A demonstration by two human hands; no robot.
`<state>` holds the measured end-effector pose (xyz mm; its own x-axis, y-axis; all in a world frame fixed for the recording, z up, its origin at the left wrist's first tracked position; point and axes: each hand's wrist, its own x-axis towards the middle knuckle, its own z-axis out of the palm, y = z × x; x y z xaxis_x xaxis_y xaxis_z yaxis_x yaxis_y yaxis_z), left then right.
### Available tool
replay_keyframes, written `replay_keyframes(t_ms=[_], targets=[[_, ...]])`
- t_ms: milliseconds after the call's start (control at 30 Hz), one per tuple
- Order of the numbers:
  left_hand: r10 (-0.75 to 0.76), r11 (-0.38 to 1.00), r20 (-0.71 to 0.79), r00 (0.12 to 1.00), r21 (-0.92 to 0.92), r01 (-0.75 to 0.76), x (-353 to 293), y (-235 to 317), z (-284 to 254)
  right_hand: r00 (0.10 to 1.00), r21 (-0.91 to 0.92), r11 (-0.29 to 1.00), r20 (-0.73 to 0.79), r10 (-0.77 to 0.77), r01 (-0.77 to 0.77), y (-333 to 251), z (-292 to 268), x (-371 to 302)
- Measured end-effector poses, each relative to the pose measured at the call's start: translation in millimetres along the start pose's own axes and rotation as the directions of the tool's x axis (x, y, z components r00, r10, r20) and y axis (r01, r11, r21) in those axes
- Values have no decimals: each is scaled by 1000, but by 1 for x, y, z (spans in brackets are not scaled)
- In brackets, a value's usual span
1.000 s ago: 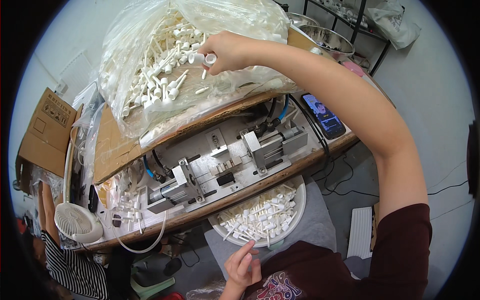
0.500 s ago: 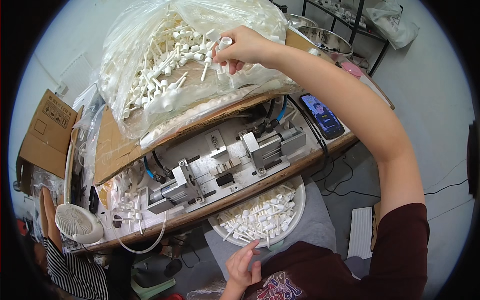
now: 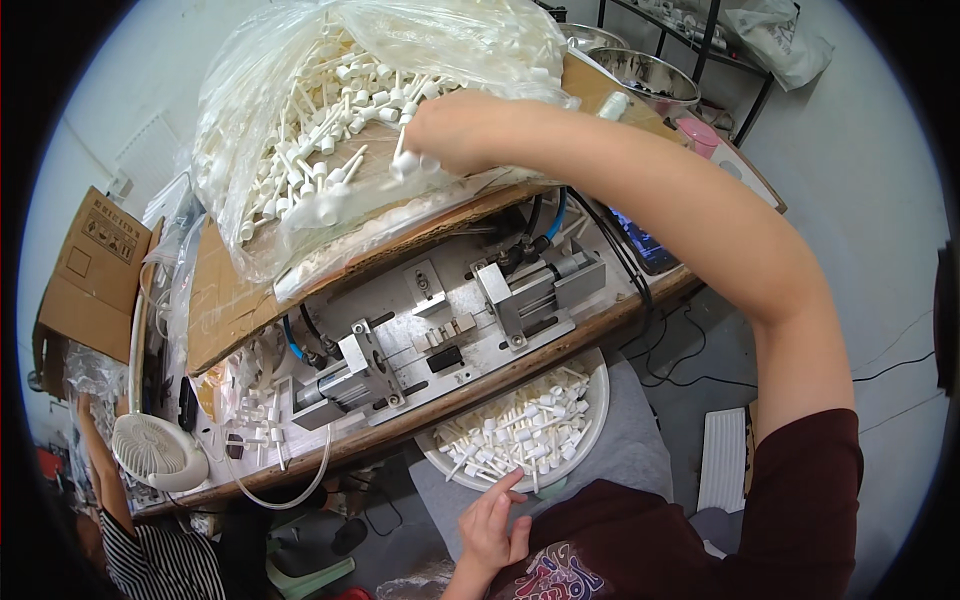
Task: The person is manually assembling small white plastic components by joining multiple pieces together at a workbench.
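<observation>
Workbench [image 3: 520,362] runs on a slant across mid-frame, approx. lower L to centre R, w/ a wooden front edge. Big clear plastic bag [image 3: 470,40] fills upper ctr, mouth open, on a cardboard sheet [image 3: 225,310] that overhangs the metal fixture [image 3: 405,335] at frame ctr; fixture has 2 cylinder units, 1 each side, w/ black & blue hoses. Cardboard box [image 3: 90,260] at far L, flap up. Round white basin [image 3: 603,410] lower ctr, on grey cloth [image 3: 645,450], partly under bench edge. Co-worker's striped sleeve [image 3: 165,560] at lower L; small white fan [image 3: 158,450] above it, by bench edge. Phone [image 3: 650,250] R of ctr, partly behind the person's R forearm.

R hand [image 3: 450,130], upper ctr, is at the bag mouth: fingers curled, gripping white stemmed pcs [image 3: 405,165], caps showing just below the fingers; blurred, so can't tell how many. L hand [image 3: 490,525], lower ctr, is empty, fingers loosely spread & half bent, index tip at the near rim of the basin; can't tell if touching. More of the same pcs lie heaped in the bag, upper ctr, & in the basin, lower ctr, stems pointing all ways.
</observation>
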<state>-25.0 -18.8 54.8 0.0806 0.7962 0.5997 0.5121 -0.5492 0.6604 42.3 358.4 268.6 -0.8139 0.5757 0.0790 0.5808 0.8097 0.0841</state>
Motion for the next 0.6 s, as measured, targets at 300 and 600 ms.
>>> replay_keyframes(t_ms=[300, 600], targets=[[-5, 1000, 12, 1000, 0, 5, -1, 1, -2, 988, 356, 935, -141, 59, -5, 17, -9, 7], [11, 990, -107, 994, 143, 5, 33, 6, -21, 872, 921, 275, -359, 334, 274, -6, -22, -46]])
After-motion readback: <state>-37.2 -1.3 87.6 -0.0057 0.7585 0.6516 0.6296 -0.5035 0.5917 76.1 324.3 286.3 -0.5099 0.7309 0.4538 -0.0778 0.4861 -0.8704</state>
